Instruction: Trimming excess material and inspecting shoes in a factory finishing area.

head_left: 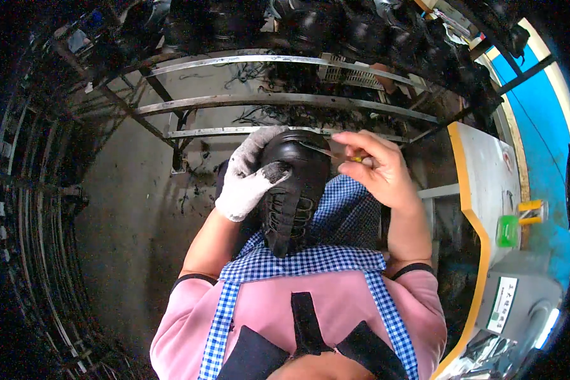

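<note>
A black lace-up boot (291,180) rests on my lap, its rounded toe pointing away from me and its laced top toward my chest. My left hand (242,183), in a white glove with dark fingertips, grips the boot's left side, with the thumb across its upper. Bare, my right hand (383,168) pinches a thin pointed metal tool (323,151) with a bit of yellow at its grip. The tool's tip lies at the toe, touching or very close to the black surface. Whether it is a knife or an awl, I cannot tell.
Ahead stands a metal-barred rack (285,101) with several black boots (307,28) along its top. Dark scraps (259,117) litter the floor beneath. To my right are a yellow-edged white bench (481,164), a green container (506,231) and a grey machine (525,285). Dark racks (35,234) line the left.
</note>
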Motion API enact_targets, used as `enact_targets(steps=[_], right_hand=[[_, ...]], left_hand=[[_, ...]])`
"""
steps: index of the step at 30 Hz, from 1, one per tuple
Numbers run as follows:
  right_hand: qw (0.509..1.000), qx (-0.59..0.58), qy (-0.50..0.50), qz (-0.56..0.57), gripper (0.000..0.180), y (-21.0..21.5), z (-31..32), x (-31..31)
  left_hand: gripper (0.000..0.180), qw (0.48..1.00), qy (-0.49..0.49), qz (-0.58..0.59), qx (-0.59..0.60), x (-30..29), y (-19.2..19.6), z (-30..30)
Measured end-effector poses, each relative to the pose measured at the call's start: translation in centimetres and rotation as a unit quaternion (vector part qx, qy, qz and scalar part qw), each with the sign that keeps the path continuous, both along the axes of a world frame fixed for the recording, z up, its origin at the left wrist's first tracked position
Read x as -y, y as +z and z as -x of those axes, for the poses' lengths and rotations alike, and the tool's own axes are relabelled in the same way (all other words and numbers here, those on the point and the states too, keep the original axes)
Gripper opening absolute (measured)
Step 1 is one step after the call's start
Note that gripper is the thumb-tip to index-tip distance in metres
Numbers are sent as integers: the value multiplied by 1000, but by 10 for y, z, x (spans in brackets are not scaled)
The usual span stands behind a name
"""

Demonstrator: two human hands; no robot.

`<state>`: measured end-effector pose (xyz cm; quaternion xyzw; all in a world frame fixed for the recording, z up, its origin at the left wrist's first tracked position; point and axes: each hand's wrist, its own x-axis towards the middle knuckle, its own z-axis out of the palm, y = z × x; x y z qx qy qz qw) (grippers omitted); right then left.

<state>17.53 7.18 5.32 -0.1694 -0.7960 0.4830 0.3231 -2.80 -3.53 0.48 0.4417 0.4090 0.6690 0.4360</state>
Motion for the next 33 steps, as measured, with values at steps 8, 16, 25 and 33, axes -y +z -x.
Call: enact_targets(steps=[8, 16, 25, 33], right_hand=[[965, 103, 10, -240, 27, 31, -10, 0], [960, 142, 13, -243, 28, 29, -15, -6], [960, 130, 15, -247, 28, 24, -19, -13], [946, 157, 5, -285, 28, 35, -21, -10]], left_hand=[[57, 1000, 11, 17, 7, 0, -4, -4], [61, 999, -15, 46, -3, 5, 3, -7], [58, 996, -30, 73, 40, 4, -1, -4], [55, 997, -25, 63, 39, 0, -9, -6]])
